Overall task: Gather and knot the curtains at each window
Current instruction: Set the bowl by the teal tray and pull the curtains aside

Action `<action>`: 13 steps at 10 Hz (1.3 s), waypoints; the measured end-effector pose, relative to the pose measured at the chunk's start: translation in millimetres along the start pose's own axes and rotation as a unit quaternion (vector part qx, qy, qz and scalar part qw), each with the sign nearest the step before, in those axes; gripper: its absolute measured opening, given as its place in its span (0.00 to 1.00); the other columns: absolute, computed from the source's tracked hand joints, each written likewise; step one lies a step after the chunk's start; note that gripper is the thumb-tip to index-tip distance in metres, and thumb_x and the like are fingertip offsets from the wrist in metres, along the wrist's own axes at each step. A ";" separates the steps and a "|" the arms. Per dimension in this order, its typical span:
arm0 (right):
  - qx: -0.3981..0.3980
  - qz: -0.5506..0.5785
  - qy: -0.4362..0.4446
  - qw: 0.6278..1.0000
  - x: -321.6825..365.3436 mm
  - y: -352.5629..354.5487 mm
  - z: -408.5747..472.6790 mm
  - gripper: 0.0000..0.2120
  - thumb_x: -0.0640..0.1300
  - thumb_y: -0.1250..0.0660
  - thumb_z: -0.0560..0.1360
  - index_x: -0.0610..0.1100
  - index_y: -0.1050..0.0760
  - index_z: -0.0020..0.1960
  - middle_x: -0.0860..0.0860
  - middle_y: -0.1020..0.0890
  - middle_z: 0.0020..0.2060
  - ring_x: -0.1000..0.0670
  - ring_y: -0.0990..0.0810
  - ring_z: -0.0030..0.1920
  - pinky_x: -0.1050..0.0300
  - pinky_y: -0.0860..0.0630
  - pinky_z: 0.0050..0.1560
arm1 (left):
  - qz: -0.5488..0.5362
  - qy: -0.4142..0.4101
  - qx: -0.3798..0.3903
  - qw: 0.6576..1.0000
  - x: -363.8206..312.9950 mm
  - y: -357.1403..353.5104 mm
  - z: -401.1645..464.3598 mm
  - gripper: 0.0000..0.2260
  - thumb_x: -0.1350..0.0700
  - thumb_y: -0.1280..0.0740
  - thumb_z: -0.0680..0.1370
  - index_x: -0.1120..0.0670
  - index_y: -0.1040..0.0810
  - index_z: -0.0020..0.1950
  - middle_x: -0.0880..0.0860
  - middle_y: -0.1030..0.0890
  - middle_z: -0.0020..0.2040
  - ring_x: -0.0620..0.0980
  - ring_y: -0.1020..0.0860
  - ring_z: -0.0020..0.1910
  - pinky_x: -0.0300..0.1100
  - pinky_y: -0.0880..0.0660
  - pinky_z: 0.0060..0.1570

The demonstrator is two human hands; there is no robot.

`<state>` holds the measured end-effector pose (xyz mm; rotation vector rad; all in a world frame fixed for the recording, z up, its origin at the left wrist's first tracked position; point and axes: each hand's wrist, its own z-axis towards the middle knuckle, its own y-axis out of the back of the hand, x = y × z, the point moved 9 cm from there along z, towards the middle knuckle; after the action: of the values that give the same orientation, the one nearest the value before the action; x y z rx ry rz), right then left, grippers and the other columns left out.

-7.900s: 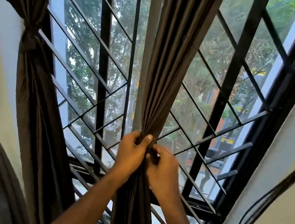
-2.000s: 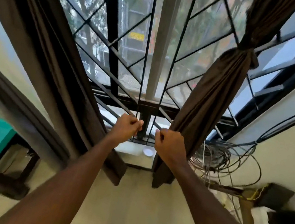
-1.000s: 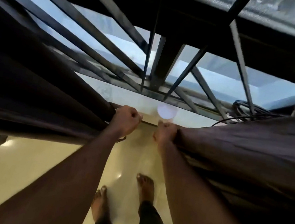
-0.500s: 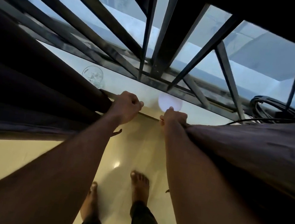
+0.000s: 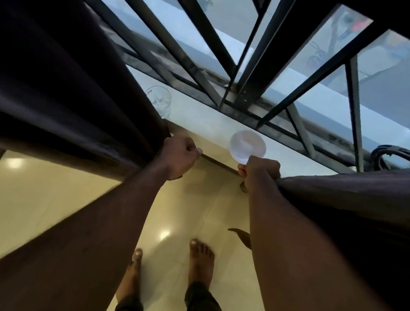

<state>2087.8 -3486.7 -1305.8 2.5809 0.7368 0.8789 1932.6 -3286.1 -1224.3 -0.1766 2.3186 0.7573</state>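
Left curtain (image 5: 48,80) gripped at lower edge by left hand (image 5: 177,157), fingers clenched on fabric; clear glass (image 5: 159,97) stood at left part of sill (image 5: 204,117); white bowl (image 5: 248,145) at sill front edge; right curtain (image 5: 368,210) gripped by right hand (image 5: 259,174), fingers curled round fabric

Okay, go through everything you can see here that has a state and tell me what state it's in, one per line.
Left hand: gripping the left dark brown curtain, pulled taut.
Right hand: gripping the right dark brown curtain, pulled taut.
Clear drinking glass: standing on the sill.
White round lid: lying on the sill, untouched.
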 end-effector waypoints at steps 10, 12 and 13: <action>0.222 -0.197 0.336 0.894 -0.2 -261.3 -604.0 0.07 0.40 0.25 0.67 0.43 0.20 0.44 0.43 0.14 0.42 0.39 0.14 0.38 0.40 0.15 0.37 | -0.118 0.112 -0.320 0.933 243.5 470.3 -422.3 0.22 0.50 0.37 0.83 0.64 0.27 0.35 0.52 0.28 0.28 0.50 0.31 0.29 0.43 0.32 0.36; 0.240 -0.159 0.335 0.897 31.0 -342.6 -689.0 0.05 0.37 0.27 0.73 0.43 0.21 0.47 0.43 0.16 0.38 0.41 0.14 0.36 0.44 0.14 0.41 | -0.126 0.106 -0.361 0.918 263.1 591.7 -434.8 0.20 0.50 0.38 0.84 0.61 0.24 0.36 0.51 0.26 0.28 0.49 0.29 0.29 0.43 0.31 0.38; 0.227 -0.165 0.351 0.893 50.5 -395.9 -700.5 0.07 0.39 0.26 0.74 0.45 0.21 0.50 0.43 0.14 0.43 0.42 0.14 0.41 0.44 0.14 0.45 | -0.144 0.095 -0.370 0.913 270.7 634.5 -410.6 0.21 0.50 0.38 0.83 0.64 0.24 0.38 0.54 0.26 0.30 0.50 0.30 0.29 0.44 0.31 0.37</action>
<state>1530.9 -3045.9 -924.3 2.3298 1.6969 1.7060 1291.3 -2976.1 -854.2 -0.9411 1.9886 1.4756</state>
